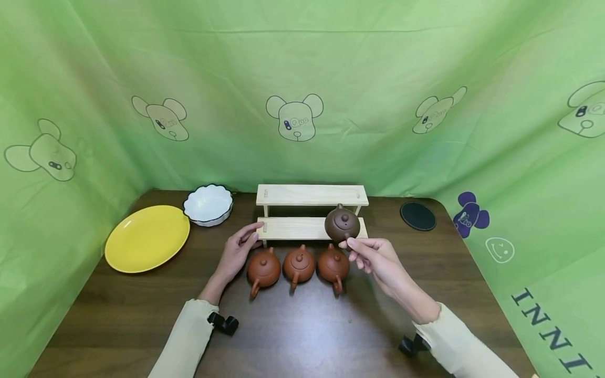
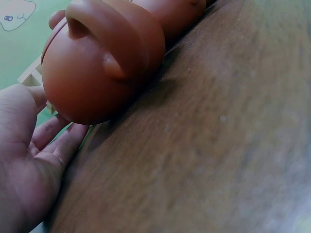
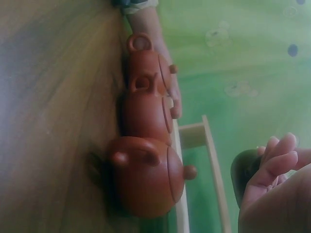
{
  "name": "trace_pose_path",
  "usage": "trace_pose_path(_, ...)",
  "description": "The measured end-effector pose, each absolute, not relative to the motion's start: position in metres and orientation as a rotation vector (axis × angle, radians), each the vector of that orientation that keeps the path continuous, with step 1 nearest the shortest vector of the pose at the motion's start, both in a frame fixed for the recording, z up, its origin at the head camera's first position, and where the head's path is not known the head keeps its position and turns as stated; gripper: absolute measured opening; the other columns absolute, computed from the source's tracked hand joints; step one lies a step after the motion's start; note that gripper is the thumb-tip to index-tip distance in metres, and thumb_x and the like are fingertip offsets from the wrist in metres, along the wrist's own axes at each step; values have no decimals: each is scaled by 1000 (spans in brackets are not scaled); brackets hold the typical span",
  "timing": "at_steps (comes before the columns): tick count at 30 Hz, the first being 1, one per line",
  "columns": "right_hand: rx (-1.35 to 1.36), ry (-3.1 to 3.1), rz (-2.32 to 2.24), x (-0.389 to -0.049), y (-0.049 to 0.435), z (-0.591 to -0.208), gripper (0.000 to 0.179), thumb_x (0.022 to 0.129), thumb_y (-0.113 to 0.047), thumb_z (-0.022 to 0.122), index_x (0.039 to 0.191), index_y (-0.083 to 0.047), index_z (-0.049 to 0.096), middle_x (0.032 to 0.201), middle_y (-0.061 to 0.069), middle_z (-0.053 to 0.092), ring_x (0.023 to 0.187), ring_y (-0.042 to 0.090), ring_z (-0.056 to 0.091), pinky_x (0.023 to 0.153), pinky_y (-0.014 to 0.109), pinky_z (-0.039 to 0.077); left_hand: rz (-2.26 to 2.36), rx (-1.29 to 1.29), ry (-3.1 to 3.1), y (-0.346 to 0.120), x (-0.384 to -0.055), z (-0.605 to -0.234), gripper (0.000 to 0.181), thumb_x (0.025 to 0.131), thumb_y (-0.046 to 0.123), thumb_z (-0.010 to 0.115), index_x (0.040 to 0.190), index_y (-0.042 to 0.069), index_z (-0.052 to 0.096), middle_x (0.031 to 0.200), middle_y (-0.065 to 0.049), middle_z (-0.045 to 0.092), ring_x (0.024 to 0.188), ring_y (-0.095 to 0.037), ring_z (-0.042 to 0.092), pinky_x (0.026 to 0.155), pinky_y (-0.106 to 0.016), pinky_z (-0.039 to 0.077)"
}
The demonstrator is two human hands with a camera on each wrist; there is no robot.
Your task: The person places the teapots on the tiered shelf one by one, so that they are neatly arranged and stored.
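My right hand (image 1: 378, 260) pinches the handle of a dark brown teapot (image 1: 341, 223) over the right end of the lower board of a two-tier wooden rack (image 1: 295, 228). Whether the pot touches that board I cannot tell. At the board's left end, my left hand (image 1: 236, 252) holds the corner with its thumb and fingers; the teapot in front partly hides them in the left wrist view. Three reddish-brown teapots stand in a row before the rack: the left one (image 1: 263, 268), the middle one (image 1: 299, 262) and the right one (image 1: 333, 262), handles toward me.
A yellow oval plate (image 1: 147, 239) lies at the left, with a white scalloped bowl (image 1: 208, 203) behind it. To the rack's right is a black round coaster (image 1: 418, 216). Green printed cloth (image 1: 295, 63) surrounds the back and sides of the brown table (image 1: 302, 336).
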State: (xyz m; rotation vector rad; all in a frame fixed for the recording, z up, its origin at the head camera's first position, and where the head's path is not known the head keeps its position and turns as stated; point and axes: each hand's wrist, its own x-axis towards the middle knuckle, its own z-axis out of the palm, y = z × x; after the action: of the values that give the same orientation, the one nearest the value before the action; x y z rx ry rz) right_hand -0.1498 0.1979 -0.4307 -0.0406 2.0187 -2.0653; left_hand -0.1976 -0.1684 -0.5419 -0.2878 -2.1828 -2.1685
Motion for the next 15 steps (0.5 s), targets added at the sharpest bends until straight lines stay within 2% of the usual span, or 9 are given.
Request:
trace_pose_path(5, -66, 2001, -2061, -158, 189, -429, 19, 110, -17, 71, 104, -7, 86, 70, -7, 67, 58, 1, 50, 48, 12, 37, -2154, -296, -2195, -170, -197, -544, 38, 117, 5, 56, 152, -7, 61, 151, -31, 63, 115, -1, 72, 102, -23, 63)
trace_pose_path(15, -65, 1950, -2108, -172, 170, -428, 20, 110, -16, 70, 104, -5, 86, 68, -7, 67, 57, 2, 49, 48, 13, 33, -2113, -295, -2221, -170, -196, -542, 38, 117, 8, 56, 153, -5, 62, 151, -29, 64, 114, -1, 72, 101, -23, 63)
